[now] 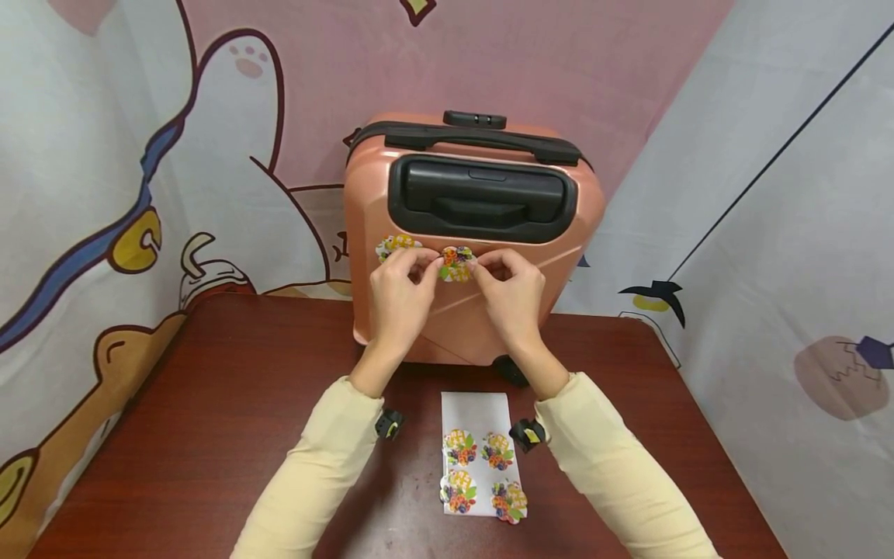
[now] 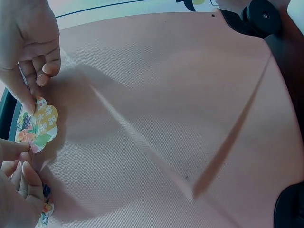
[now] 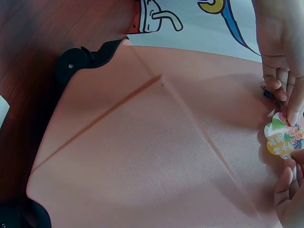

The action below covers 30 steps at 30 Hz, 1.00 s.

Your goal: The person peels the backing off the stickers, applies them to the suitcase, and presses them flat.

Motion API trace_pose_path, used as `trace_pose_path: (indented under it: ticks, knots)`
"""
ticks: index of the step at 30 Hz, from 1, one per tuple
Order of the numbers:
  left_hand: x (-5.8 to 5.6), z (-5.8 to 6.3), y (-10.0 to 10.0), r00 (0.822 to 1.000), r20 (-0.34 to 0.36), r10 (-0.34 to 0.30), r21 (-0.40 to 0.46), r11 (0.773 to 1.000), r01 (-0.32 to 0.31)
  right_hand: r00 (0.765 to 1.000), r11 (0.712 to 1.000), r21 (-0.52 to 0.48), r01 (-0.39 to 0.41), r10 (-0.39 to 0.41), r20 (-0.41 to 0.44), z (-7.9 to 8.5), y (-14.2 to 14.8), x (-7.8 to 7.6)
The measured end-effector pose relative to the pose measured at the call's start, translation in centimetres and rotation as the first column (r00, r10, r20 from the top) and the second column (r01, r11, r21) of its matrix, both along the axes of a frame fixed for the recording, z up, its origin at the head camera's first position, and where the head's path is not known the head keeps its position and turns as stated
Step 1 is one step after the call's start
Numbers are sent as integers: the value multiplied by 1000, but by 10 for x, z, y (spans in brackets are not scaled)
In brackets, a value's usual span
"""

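Note:
Both hands pinch one scalloped, colourful fruit-and-flower sticker (image 1: 456,264) by its opposite edges, in front of the pink suitcase (image 1: 461,326). My left hand (image 1: 403,291) has its left edge between thumb and fingertip; my right hand (image 1: 511,291) has the right edge. Whether the sticker touches the shell, I cannot tell. Another sticker (image 1: 396,245) is on the suitcase to the left, partly covered by the left hand. In the left wrist view the held sticker (image 2: 42,124) shows yellow, green and orange parts. The right wrist view catches it at the right border.
A white sheet (image 1: 475,407) with several similar stickers lies on the dark red-brown table (image 1: 265,435), between the forearms. The suitcase has a black recessed handle (image 1: 485,194) and black wheels (image 2: 264,17). Cartoon-printed cloth (image 1: 552,62) hangs behind and at the sides.

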<state>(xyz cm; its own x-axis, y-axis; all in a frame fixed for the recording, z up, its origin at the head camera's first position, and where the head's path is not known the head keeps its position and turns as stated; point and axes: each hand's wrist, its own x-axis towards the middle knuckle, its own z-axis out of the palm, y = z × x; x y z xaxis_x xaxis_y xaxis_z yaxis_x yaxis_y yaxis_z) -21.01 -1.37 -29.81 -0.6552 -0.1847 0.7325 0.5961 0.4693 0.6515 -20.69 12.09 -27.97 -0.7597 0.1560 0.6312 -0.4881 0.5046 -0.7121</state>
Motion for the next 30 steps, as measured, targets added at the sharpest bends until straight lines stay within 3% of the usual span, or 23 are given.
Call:
trace_pose_path:
  ticks: [30]
  knots:
    - [-7,-1,5,997,-68,41,-2,999,-41,995,996,29,85,-84,-60,2,-4,-5]
